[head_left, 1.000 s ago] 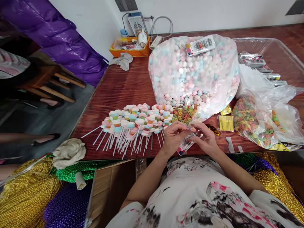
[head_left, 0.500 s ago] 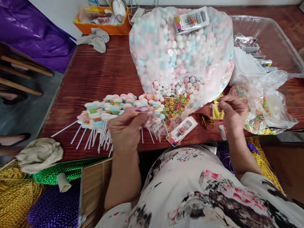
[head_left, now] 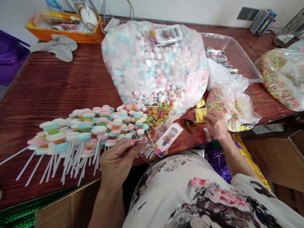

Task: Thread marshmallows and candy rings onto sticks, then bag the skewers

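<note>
My left hand [head_left: 116,161] pinches a small clear printed plastic bag [head_left: 147,150] between thumb and fingers, over the table's front edge. To its left lie several candy skewers [head_left: 83,126], pastel marshmallows and gummy rings threaded on white sticks. My right hand [head_left: 216,126] has its fingertips pressed together at the right edge of a bundle of gold foil strips [head_left: 200,115]; whatever they pinch is too small to make out. Between the hands are a white printed packet [head_left: 168,139] and a dark gold tuft of foil strips [head_left: 189,125]. Loose gummy rings [head_left: 155,115] spill beside them.
A big clear bag of marshmallows [head_left: 133,60] fills the middle, another packet [head_left: 166,34] on top. Further right are a clear plastic tray [head_left: 247,57], a bag of gummy rings [head_left: 275,79] and cardboard boxes [head_left: 268,158]. An orange box [head_left: 64,31] and grey cloth [head_left: 61,47] sit back left.
The view has swung right. My right hand has moved in to the gold foil strips. My left hand still holds the plastic bag, now lower, nearer the table's edge.
</note>
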Available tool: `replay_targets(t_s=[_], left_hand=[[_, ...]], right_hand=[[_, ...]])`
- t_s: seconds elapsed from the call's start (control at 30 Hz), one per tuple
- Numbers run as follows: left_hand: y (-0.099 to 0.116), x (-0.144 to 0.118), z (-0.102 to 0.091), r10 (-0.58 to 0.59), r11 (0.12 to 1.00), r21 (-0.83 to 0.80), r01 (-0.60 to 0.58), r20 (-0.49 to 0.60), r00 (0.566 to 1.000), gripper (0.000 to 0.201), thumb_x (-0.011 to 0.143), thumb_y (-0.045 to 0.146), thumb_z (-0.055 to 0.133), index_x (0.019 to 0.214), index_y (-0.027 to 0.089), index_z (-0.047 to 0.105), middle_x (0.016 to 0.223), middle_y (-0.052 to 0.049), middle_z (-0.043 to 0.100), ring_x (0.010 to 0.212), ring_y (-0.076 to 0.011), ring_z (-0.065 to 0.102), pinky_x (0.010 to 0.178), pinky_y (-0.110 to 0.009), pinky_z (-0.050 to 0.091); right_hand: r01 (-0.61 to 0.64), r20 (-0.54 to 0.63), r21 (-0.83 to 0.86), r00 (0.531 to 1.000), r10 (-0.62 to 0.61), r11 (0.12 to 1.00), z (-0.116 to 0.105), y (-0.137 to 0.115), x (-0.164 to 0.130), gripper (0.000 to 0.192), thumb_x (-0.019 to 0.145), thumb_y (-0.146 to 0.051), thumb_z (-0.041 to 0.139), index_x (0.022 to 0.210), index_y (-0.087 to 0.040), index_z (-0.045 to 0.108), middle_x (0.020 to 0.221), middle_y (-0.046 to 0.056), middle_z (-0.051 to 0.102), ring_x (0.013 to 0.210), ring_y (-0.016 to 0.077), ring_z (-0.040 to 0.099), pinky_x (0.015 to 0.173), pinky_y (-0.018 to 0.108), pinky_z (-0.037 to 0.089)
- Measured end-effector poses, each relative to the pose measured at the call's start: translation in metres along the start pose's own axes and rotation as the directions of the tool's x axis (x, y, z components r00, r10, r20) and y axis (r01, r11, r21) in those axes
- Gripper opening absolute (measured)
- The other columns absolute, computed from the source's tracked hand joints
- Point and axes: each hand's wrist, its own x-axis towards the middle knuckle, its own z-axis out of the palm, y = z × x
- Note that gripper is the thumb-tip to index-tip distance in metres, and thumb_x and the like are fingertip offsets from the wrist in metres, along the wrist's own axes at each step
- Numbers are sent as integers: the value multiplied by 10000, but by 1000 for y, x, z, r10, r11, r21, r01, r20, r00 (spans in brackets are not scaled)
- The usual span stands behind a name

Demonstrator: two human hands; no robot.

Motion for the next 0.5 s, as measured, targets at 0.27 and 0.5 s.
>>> replay_targets(t_s=[0.27, 0.5], left_hand=[[0, -2, 3, -201, 975, -88, 206, 63, 978, 78, 757, 276, 810, 793, 210, 790, 629, 32, 649, 549, -96, 544, 526, -220, 455], [-1, -10, 0, -260, 953, -151, 263, 43, 965, 156, 716, 278, 837, 853, 209, 812, 785, -13, 732, 707, -147, 629, 662, -257, 521]], right_hand=[[189, 29, 218, 979, -200, 958, 7, -45, 36, 220, 961, -218, 529, 906, -206, 742, 869, 77, 721, 818, 214, 631, 769, 335, 480], [448, 392, 39, 815, -426, 893, 57, -155, 128, 275, 974, -215, 478, 988, -153, 746, 1012, 150, 706, 982, 285, 589, 789, 375, 440]])
